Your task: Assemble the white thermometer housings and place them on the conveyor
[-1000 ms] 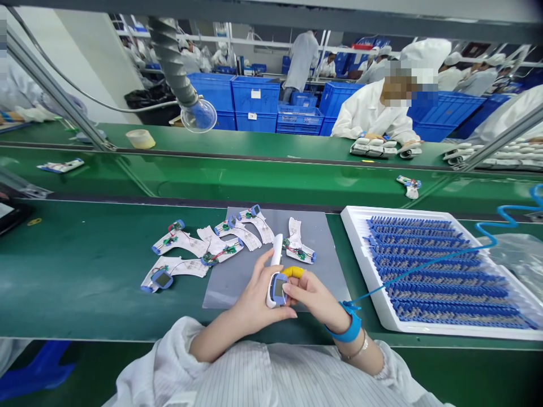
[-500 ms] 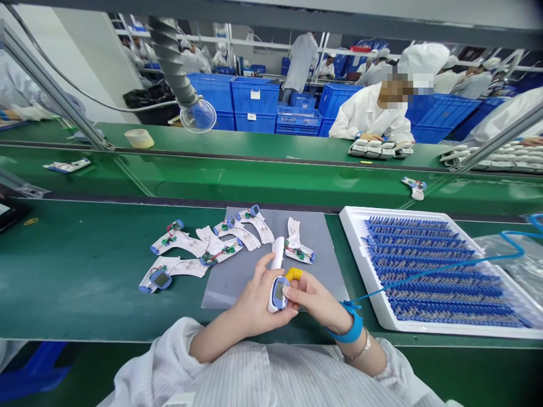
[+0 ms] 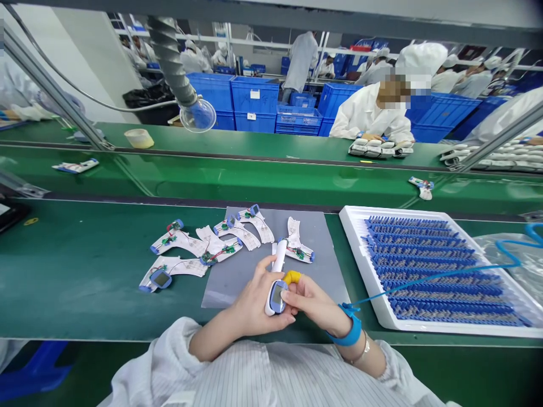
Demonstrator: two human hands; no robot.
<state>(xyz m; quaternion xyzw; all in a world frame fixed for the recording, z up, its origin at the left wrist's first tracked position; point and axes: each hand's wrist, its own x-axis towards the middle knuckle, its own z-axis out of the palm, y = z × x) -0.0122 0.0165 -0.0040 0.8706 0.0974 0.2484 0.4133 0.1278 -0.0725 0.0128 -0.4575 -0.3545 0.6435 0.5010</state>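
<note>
The white device [image 3: 279, 262] sits over the grey mat [image 3: 224, 282], long axis running forward and slightly rightward, the left hand [image 3: 257, 298] curling its fingers round the left side, the right hand [image 3: 309, 299] pinching the blue-framed display's [image 3: 277, 298] right edge.

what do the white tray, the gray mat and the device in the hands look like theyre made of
White tray: matte-looking plastic or foam, judging by its thick, rounded rim; which is unclear.
Gray mat: probably plastic or rubber sheet, thin and flat with a faint sheen.
Device: likely hard plastic, given its smooth, evenly colored white and blue surfaces.
</note>
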